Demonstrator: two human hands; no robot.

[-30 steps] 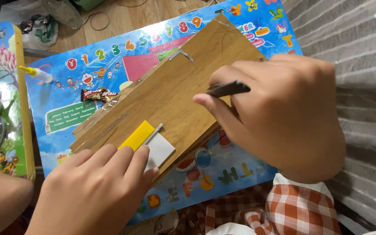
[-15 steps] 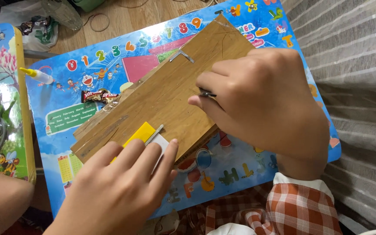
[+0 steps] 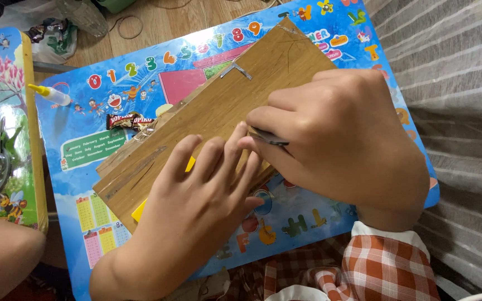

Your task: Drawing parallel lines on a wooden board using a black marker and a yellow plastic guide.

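Board (image 3: 218, 106): brown, flat, laid askew on the blue table (image 3: 85, 156). Judged stiff, light, slick-faced; best gripped at the edges. Left hand (image 3: 196, 212) is spread flat, pressing on it. Right hand (image 3: 341, 145) is closed around a dark tool (image 3: 269, 136).

— What sort of place is this?

— A home, most likely a child's corner of a living room or bedroom. The low blue children's table (image 3: 85, 161) filling the middle of the frame is printed with coloured numbers, letters and cartoon figures.

— Anything else?

— At the left edge stands a second picture table (image 3: 12, 139) with a yellow rim. At the top of the frame there is a wooden floor (image 3: 157, 17) with a crumpled plastic bag (image 3: 57, 33) on it. Down the right side lies grey striped fabric (image 3: 464, 111), like bedding or a cushion.
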